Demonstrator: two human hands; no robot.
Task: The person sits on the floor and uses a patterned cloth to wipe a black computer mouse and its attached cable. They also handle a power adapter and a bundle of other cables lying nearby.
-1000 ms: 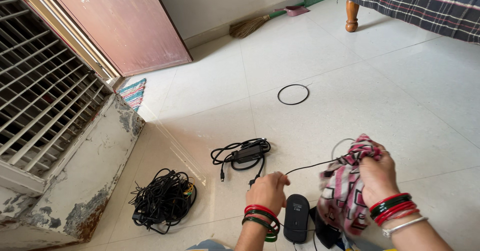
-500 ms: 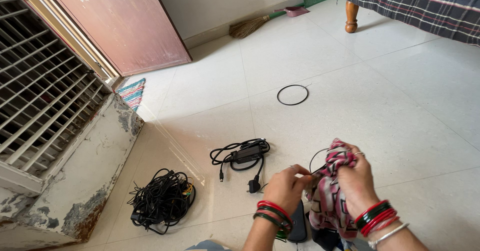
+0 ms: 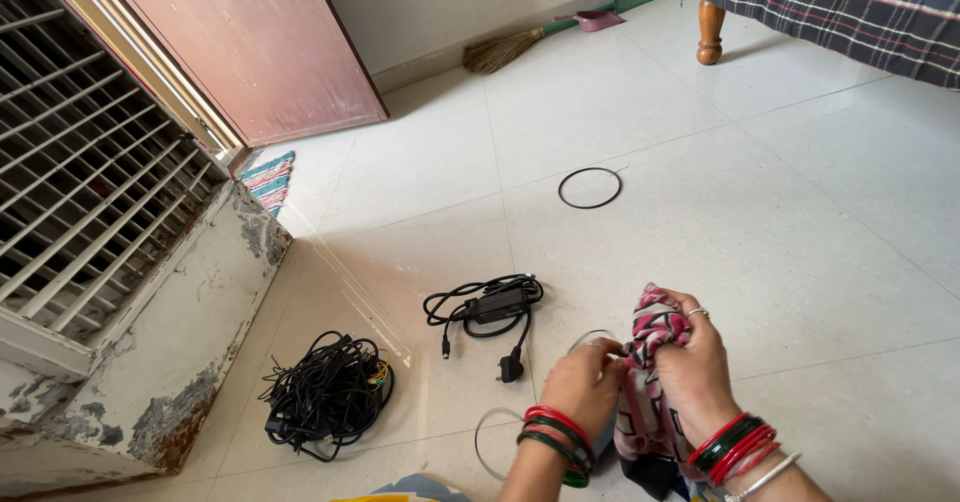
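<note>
My right hand (image 3: 692, 364) grips a bunched pink, black and white patterned cloth (image 3: 645, 402) low in the view. My left hand (image 3: 583, 384) is pressed against the cloth and pinches a thin pale cable (image 3: 482, 444) that loops on the floor beside my wrist. Both wrists wear red and green bangles. A black power adapter with its coiled lead and plug (image 3: 492, 307) lies on the tiles just left of my hands.
A tangled heap of black cables (image 3: 325, 398) lies by the worn concrete ledge (image 3: 165, 362) under a metal grille (image 3: 80, 162). A black ring (image 3: 590, 187) lies farther out. Broom (image 3: 500, 52), pink dustpan (image 3: 597, 20), bed leg (image 3: 710, 32) and door (image 3: 250, 42) stand beyond.
My left hand rose from the floor and closed in against the cloth. The thin cable was drawn in toward my hands. The dark object between my wrists is no longer visible.
</note>
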